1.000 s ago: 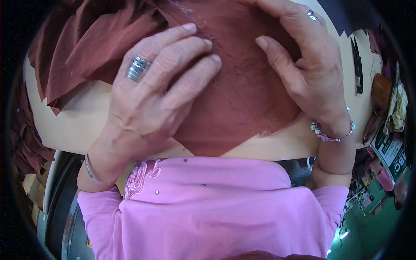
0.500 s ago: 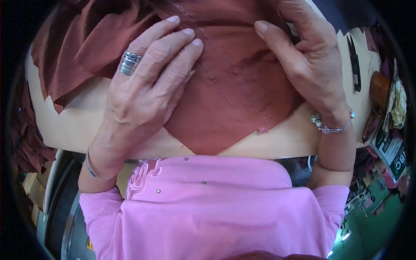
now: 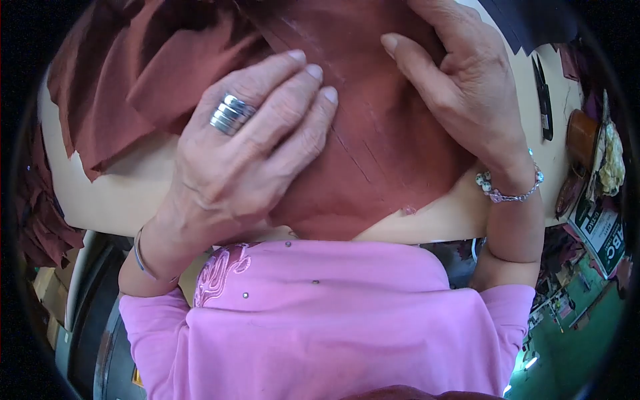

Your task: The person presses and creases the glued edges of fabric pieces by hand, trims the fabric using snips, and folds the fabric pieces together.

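Observation:
A reddish-brown cloth (image 3: 373, 160) lies over the pale table, with thin seam or crease lines across its middle. My left hand (image 3: 257, 133), with silver rings, rests palm down on the cloth left of these lines, its fingers stretched out and pointing up and right. On the right side of the cloth is my right hand (image 3: 467, 87), its thumb apart from the fingers and touching the fabric. The fingertips of my right hand are hidden near the top edge. Gathered folds of the same cloth spread to the left of my left hand.
Black-handled snips (image 3: 543, 100) lie on the table (image 3: 433, 223) at the right. Beyond them are a brown case (image 3: 582, 137) and a green-and-white printed box (image 3: 600, 233). Dark fabric (image 3: 533, 23) is at the top right, and more reddish cloth (image 3: 47, 213) hangs at the left.
My left hand has slid right and slightly down over the cloth. My right hand has shifted slightly left. The cloth's lower tip has moved a little to the right.

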Action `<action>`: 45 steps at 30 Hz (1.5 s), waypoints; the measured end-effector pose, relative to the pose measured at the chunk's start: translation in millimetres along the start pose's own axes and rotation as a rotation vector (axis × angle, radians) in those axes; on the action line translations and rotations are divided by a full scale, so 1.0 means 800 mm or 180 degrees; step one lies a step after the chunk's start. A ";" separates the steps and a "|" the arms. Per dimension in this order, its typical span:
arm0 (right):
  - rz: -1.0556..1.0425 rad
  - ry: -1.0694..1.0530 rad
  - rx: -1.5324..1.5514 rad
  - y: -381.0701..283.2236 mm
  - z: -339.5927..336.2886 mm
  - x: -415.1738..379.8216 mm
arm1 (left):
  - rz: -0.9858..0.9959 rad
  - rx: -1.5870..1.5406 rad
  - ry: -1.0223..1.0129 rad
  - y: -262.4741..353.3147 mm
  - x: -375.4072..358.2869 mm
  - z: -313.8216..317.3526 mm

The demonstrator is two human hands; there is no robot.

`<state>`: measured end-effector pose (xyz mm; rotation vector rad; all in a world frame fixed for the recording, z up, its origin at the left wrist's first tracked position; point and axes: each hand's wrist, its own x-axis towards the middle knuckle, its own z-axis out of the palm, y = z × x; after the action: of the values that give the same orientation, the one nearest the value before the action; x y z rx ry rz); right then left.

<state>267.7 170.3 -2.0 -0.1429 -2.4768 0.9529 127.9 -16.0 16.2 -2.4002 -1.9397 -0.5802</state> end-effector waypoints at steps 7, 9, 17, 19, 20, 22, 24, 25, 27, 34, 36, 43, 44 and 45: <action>0.0181 -0.0075 0.0178 -0.009 -0.006 0.005 | 0.0009 -0.0176 0.0140 -0.005 -0.001 0.006; 0.0071 0.0141 0.0065 -0.011 -0.002 0.005 | -0.0131 -0.0100 0.0105 -0.003 -0.003 0.008; -0.0078 0.0276 0.0128 0.001 0.001 0.005 | 0.0026 0.0038 0.0159 -0.006 -0.009 0.010; -0.0107 0.0278 -0.0082 -0.002 0.000 0.004 | 0.0080 0.0080 0.0080 -0.004 -0.007 0.005; -0.0094 0.0278 -0.0125 -0.002 -0.001 0.004 | 0.0105 0.0103 0.0041 -0.003 -0.006 0.003; -0.0049 0.0276 -0.0140 -0.004 -0.001 0.004 | 0.0230 0.0011 0.0040 -0.008 -0.007 0.004; 0.0056 0.0276 0.0010 -0.003 0.002 0.002 | 0.0351 -0.0048 0.0005 -0.009 -0.006 0.004; 0.0126 0.0275 0.0130 0.000 0.005 0.002 | 0.0406 -0.0058 -0.0028 -0.008 -0.005 0.001; 0.0272 0.0150 0.0110 -0.004 0.004 0.004 | 0.0466 -0.0076 -0.0035 -0.008 -0.005 0.001; 0.0026 0.0238 0.0087 -0.006 -0.001 0.003 | -0.0056 0.0045 0.0054 -0.002 -0.002 0.002; 0.0003 0.0192 -0.0076 -0.006 -0.003 0.003 | -0.0203 0.0189 0.0146 -0.005 0.000 0.005; -0.0120 0.0300 -0.0267 -0.003 0.001 0.008 | -0.0151 0.0316 0.0150 -0.007 0.000 0.004; -0.0170 0.0405 -0.0166 0.002 0.005 0.006 | -0.0152 0.0334 0.0152 -0.007 0.000 0.005; -0.0223 0.0509 -0.0067 0.007 0.008 0.004 | -0.0154 0.0354 0.0153 -0.006 -0.001 0.006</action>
<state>261.6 171.3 -9.0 -0.1329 -2.3302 0.8523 124.8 -14.4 10.4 -2.2588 -1.9603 -0.5121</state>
